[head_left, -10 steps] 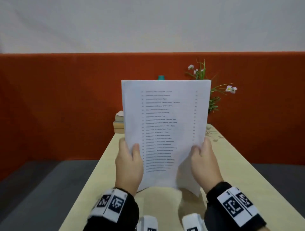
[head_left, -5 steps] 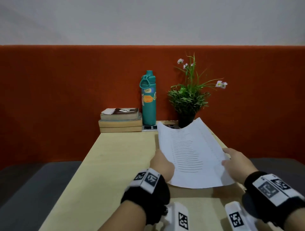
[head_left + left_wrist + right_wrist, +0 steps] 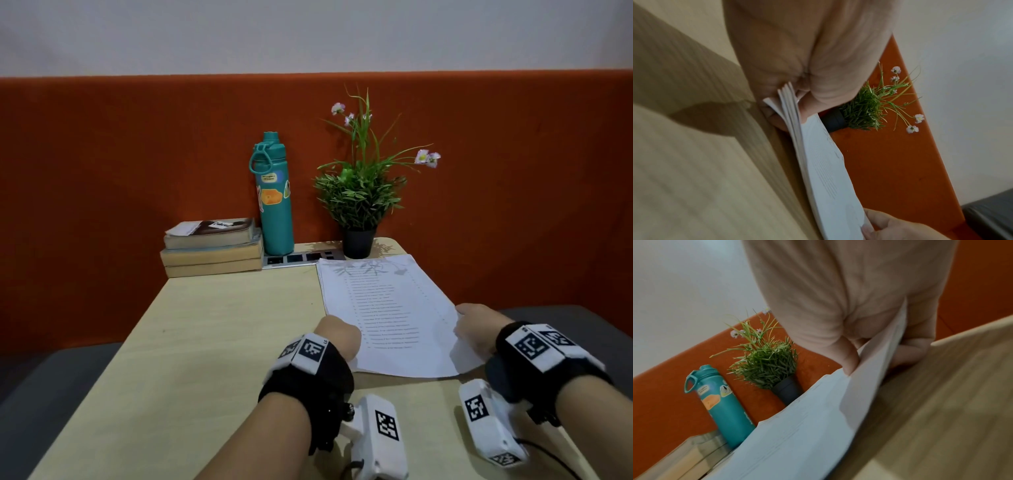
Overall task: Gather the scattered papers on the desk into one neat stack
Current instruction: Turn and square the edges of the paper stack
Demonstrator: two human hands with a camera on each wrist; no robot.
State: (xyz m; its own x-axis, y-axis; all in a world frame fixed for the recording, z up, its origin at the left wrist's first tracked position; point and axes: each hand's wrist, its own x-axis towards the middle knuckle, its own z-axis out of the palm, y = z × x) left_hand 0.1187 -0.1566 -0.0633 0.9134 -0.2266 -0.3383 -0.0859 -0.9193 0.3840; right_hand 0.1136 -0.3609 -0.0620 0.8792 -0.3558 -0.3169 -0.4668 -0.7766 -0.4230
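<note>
Paper stack (image 3: 387, 315): several white printed sheets gathered together, lying low over the right half of the worktop (image 3: 219, 342). Far edge reaches close to the plant pot. Near corners are lifted slightly by both hands; the sheet edges fan a little at the left grip.
Left hand (image 3: 337, 337): pinches the near left edge of the paper stack, thumb on top and fingers beneath, as the left wrist view shows.
Right hand (image 3: 474, 325): pinches the near right edge of the paper stack, thumb on the top sheet, fingers curled under.
Worktop: light wood grain, narrow, set against an orange wall panel.
Books (image 3: 212, 246): three, stacked flat at the far left corner of the worktop.
Bottle (image 3: 274, 198): teal, upright, stickers on its side, just right of the books.
Potted plant (image 3: 359, 192): green leaves, small pink flowers, black pot, at the far right corner.
Socket strip (image 3: 301, 257): flat on the worktop between the bottle and the pot.
</note>
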